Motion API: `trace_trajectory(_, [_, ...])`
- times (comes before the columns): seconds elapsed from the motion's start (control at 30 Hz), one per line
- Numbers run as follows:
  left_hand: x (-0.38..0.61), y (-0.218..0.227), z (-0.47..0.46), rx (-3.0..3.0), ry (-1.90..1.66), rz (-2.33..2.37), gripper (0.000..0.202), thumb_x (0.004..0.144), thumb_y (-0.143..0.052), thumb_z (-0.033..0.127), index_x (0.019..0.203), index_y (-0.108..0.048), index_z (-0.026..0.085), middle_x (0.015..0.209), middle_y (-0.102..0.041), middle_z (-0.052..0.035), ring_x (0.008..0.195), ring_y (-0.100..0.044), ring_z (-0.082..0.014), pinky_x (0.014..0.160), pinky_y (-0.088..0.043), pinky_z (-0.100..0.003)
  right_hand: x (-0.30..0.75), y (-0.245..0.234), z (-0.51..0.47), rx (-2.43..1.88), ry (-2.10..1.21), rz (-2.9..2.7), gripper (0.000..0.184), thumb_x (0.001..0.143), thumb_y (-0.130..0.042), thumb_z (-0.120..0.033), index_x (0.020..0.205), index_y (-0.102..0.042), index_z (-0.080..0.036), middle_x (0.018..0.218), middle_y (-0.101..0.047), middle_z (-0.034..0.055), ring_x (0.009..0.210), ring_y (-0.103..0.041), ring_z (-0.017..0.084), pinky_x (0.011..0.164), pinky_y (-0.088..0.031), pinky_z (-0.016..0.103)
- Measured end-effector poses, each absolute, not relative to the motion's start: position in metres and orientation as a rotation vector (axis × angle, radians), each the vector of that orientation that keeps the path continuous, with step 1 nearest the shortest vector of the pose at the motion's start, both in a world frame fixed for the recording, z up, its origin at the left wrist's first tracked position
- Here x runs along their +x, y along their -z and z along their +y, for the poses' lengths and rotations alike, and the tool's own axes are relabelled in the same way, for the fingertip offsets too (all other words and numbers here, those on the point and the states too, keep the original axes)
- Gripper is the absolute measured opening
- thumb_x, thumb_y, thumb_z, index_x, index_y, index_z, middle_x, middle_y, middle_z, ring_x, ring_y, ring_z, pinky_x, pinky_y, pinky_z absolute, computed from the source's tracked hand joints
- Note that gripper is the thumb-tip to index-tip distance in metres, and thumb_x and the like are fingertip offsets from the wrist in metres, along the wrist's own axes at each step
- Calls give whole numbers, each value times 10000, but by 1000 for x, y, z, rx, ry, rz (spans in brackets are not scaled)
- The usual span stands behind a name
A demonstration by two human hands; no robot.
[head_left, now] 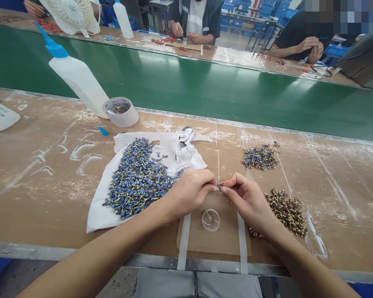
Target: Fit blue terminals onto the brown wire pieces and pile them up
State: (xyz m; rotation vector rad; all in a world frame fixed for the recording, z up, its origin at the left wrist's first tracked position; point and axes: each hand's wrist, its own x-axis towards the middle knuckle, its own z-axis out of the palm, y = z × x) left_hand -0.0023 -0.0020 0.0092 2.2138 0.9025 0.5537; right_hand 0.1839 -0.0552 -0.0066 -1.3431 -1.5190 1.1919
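My left hand (191,191) and my right hand (247,198) meet above a taped cardboard pad (214,240), both pinching one small blue part (219,186) between their fingertips. Just below them sits a small clear round dish (210,219) with a thin stick in it. A large heap of blue and yellow parts (136,178) lies on a white plastic sheet (96,211) to the left of my left hand. A heap of dark and pale parts (286,211) lies under my right wrist. A smaller blue pile (260,157) rests farther back on the right.
A white squeeze bottle with a blue nozzle (76,76) and a tape roll (121,111) stand at the back left. A green conveyor belt (205,89) runs behind the bench. Beyond it, other people's hands (311,47) work at a second bench, beside a white fan (71,14).
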Motion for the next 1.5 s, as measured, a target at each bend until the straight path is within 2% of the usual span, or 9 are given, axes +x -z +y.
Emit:
trace_trajectory(0.17, [-5,-12,0,2144,-460,884,164,898,-541,205,1017,-641,153,817,-673,-24,729,-584,-142,684,-396,-247,187,4,-54,-1366,-1200,-1448,113,882,-603,-286,835,-568,-190,761,-600,13,700,-577,150,635,-454,271])
trace_trajectory(0.33, [-4,-9,-2,2210,-384,846,215,923,-460,179,775,-607,130,705,-626,-20,659,-553,-132,620,-361,-234,184,6,-54,-1325,-1243,-1401,113,875,-629,-284,833,-589,-187,764,-617,11,713,-595,143,653,-479,266])
trace_trajectory(0.43, [-3,-6,-2,2216,-379,847,219,911,-455,150,733,-582,131,676,-611,-12,644,-546,-127,605,-343,-229,183,5,-55,-1320,-1280,-1362,104,867,-645,-282,841,-609,-189,769,-633,9,710,-608,136,659,-494,259])
trace_trajectory(0.57, [-4,-1,1,2207,-384,872,295,940,-456,224,688,-579,133,640,-600,-9,614,-531,-123,596,-333,-233,184,4,-52,-1353,-1305,-1276,113,844,-676,-292,879,-642,-190,817,-671,17,735,-633,134,684,-515,255])
trace_trajectory(0.73, [-4,2,1,2259,-411,916,278,941,-461,222,701,-572,137,652,-597,-6,631,-525,-128,613,-329,-239,188,8,-49,-1385,-1317,-1280,173,847,-672,-313,962,-667,-184,861,-699,35,743,-642,139,696,-521,265])
trace_trajectory(0.87, [-4,1,1,2301,-415,900,239,927,-457,182,709,-544,141,647,-569,3,627,-512,-127,598,-320,-235,191,11,-47,-1393,-1353,-1297,188,847,-669,-356,894,-664,-174,770,-684,27,682,-623,137,657,-515,266])
trace_trajectory(1.07, [-4,5,2,2389,-440,845,240,923,-454,171,697,-533,149,636,-532,9,616,-479,-126,597,-324,-239,191,12,-48,-1377,-1351,-1329,173,857,-657,-352,851,-636,-180,745,-663,18,683,-615,133,643,-504,249])
trace_trajectory(1.27, [-5,12,4,2444,-456,788,217,905,-449,137,756,-607,143,695,-592,-17,655,-517,-140,609,-348,-240,189,19,-49,-1367,-1343,-1384,157,885,-623,-328,835,-603,-182,747,-663,27,702,-631,144,654,-511,255])
trace_trajectory(1.5, [-4,12,4,2507,-417,759,201,848,-455,108,749,-626,142,684,-609,-27,638,-543,-148,591,-355,-246,193,21,-50,-1342,-1324,-1522,156,912,-584,-305,807,-582,-190,745,-659,30,717,-636,158,695,-507,279])
